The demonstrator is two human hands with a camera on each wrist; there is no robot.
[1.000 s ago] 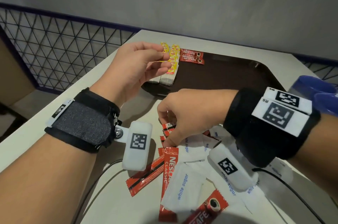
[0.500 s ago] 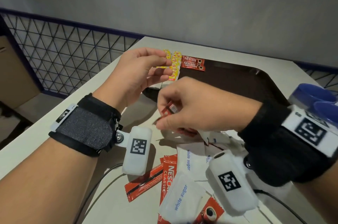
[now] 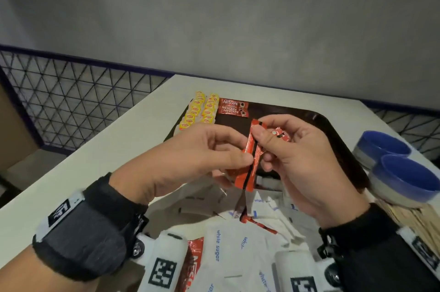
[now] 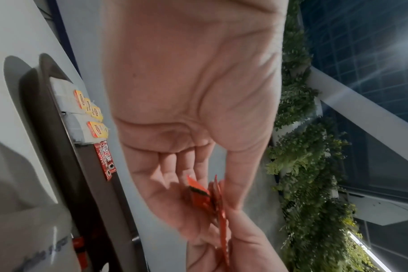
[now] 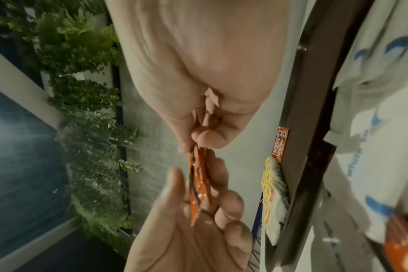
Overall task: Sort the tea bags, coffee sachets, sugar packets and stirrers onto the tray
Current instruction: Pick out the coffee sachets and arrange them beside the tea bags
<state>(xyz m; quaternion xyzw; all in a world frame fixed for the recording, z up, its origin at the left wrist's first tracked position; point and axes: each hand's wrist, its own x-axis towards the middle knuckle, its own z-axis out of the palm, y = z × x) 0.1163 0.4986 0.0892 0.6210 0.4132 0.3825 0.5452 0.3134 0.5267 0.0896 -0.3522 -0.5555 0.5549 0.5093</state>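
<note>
Both hands hold a small bundle of red coffee sachets [image 3: 252, 163] upright above the near edge of the dark tray [image 3: 333, 129]. My left hand [image 3: 245, 150] pinches its lower half between thumb and fingers. My right hand [image 3: 264, 134] pinches its top end. The left wrist view shows the sachets [image 4: 203, 195] at my left hand [image 4: 212, 193]; in the right wrist view the sachets [image 5: 197, 184] hang from my right hand [image 5: 196, 147]. Two rows of yellow-tagged tea bags [image 3: 200, 110] and two coffee sachets [image 3: 233, 106] lie at the tray's far left.
White sugar packets [image 3: 226, 244] and more red sachets [image 3: 194, 263] lie heaped on the table under my wrists. Two blue bowls [image 3: 404, 179] stand at the right beside wooden stirrers [image 3: 409, 218]. A wire fence lies beyond the table's left edge.
My right hand lifted red sachets off the pile to above the tray's near edge. My left hand left the tea bags, came back and took hold of the sachets too.
</note>
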